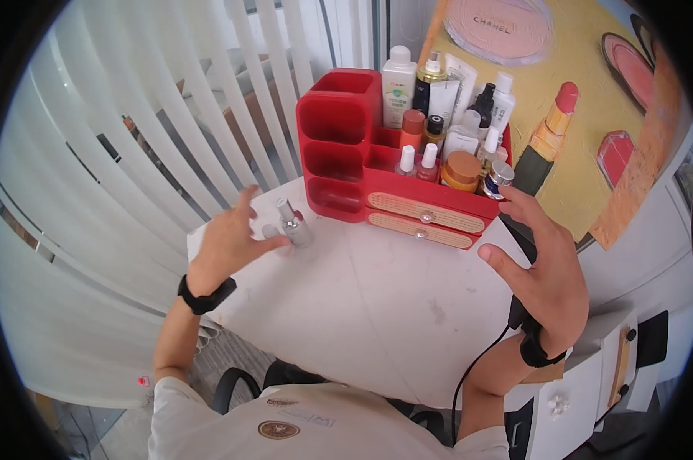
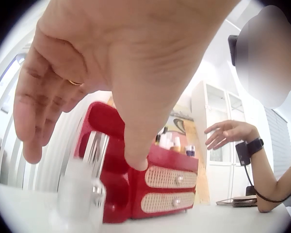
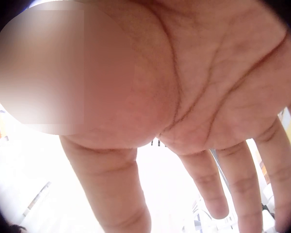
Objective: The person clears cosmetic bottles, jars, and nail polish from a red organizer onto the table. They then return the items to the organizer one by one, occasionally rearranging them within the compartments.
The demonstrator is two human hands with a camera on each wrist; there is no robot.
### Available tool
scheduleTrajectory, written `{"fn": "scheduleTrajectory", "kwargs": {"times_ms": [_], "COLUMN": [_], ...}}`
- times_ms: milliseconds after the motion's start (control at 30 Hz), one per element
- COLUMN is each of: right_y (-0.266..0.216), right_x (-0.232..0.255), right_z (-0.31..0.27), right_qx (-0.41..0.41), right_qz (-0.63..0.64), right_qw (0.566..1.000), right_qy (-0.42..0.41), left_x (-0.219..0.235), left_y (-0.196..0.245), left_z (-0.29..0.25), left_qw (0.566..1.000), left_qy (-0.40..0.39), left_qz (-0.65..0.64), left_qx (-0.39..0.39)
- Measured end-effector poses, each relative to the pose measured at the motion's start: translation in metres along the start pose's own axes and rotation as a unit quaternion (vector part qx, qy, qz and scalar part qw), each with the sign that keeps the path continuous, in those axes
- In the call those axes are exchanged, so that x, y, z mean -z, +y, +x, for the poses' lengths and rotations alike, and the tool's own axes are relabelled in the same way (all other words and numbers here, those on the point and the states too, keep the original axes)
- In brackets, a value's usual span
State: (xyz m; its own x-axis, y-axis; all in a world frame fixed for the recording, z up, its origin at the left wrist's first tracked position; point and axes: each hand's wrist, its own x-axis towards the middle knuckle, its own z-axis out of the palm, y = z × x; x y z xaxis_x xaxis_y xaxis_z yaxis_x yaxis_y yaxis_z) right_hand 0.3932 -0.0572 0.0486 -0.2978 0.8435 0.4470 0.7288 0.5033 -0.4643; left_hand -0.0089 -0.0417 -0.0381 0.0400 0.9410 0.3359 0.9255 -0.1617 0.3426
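Observation:
My left hand (image 1: 227,244) hovers at the table's left side, fingers spread and thumb apart, nothing in its grasp. Close by its thumb stands a small bottle with a tall silver cap (image 1: 286,211). A second, whitish bottle (image 2: 77,204) stands beside it, partly hidden by the hand in the head view. My right hand (image 1: 546,268) is held in the air by the right front corner of a red cosmetics organizer (image 1: 331,157), its palm empty and fingers extended. The organizer has two woven-front drawers (image 1: 427,218) with pearl knobs, both pushed in.
Many bottles, tubes and jars fill the organizer's right part, among them an orange-lidded jar (image 1: 461,170) and a silver-lidded jar (image 1: 500,176). Its left compartments hold nothing visible. White blinds (image 1: 116,153) hang left of the white table (image 1: 362,307). A cable (image 1: 469,368) runs from the right wrist.

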Motion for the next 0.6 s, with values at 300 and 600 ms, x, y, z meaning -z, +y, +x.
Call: {"fn": "scheduleTrajectory", "kwargs": {"times_ms": [300, 600], "right_y": [0.001, 0.001], "right_x": [-0.001, 0.004], "right_z": [0.002, -0.004], "right_qx": [-0.011, -0.007], "right_qz": [0.019, 0.029], "right_qw": [1.0, 0.999], "right_qy": [-0.003, 0.013], "left_x": [0.053, -0.018], "left_y": [0.115, 0.147], "left_z": [0.111, 0.208], "left_qw": [0.961, 0.954], "left_qy": [0.029, -0.046], "left_qz": [-0.064, -0.048], "left_qx": [-0.267, -0.291]}}
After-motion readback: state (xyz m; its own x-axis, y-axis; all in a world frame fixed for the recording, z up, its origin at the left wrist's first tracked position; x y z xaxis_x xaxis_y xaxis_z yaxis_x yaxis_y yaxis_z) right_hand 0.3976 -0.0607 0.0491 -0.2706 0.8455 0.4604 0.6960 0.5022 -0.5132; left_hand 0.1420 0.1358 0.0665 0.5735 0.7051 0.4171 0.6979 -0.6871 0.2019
